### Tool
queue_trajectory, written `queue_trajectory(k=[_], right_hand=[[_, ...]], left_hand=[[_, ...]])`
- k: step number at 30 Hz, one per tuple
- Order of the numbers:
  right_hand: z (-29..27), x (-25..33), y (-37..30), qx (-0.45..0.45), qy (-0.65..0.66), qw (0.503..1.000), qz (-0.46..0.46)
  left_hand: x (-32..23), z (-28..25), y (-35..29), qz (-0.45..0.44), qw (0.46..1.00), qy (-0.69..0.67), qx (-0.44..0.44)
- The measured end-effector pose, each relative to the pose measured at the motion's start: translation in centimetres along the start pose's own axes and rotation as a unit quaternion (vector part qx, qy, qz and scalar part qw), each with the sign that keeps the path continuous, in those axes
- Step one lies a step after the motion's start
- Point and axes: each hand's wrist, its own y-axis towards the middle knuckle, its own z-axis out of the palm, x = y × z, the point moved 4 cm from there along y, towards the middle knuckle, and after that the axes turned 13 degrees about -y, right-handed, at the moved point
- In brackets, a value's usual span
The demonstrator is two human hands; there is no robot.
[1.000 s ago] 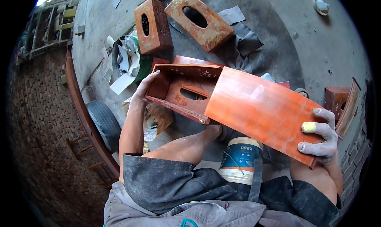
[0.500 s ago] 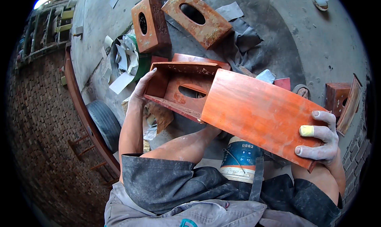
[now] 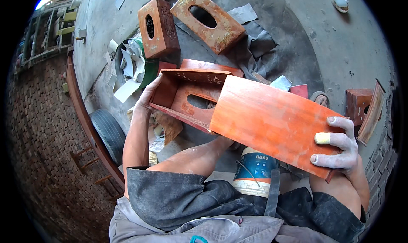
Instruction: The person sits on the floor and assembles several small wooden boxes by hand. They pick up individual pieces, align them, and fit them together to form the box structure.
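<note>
Right now the box (image 3: 166,91) is in the middle of the frame, hollow side toward me, and the orange panel (image 3: 267,120) overlaps its right end and runs down to the right. My left hand (image 3: 146,95) is clamped on the box's left end. My right hand (image 3: 342,147) grips the panel's far end, its fingers (image 3: 329,161) spread apart on the face, one wrapped in yellow; the thumb is out of sight.

If my two hands drifted out of line, I think the panel could bind against the box or scrape its finish; I cannot tell whether it sits in a groove. Dusty fingers may slip too, and a dropped panel could hit the bucket (image 3: 253,168) below, between my legs.

The floor (image 3: 361,43) is grey concrete, with a wide dark patch at upper centre. Two more boxes with oval holes, one narrower (image 3: 152,47) and one broader (image 3: 223,26), stand out there, the broader one beside crumpled cloth (image 3: 257,43). A green bin (image 3: 150,71) of paper scraps (image 3: 134,69) is left of them. A tyre (image 3: 108,134) and a brick wall (image 3: 38,128) fill the left; a curved board (image 3: 371,113) is at the right edge.
</note>
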Motion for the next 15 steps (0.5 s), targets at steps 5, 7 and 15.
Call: queue_trajectory(k=[5,7,15], right_hand=[[0.6,-0.4,0.4,0.006,0.006,1.000,-0.004],[0.7,-0.5,0.7,0.008,0.006,1.000,0.000],[1.6,-1.7,0.1,0.015,-0.037,0.999,0.027]], left_hand=[[-0.1,0.3,-0.2,-0.015,1.000,0.013,0.015],[-0.1,0.5,-0.4,-0.014,1.000,0.022,0.017],[-0.7,1.2,-1.0,-0.034,0.999,0.032,0.025]])
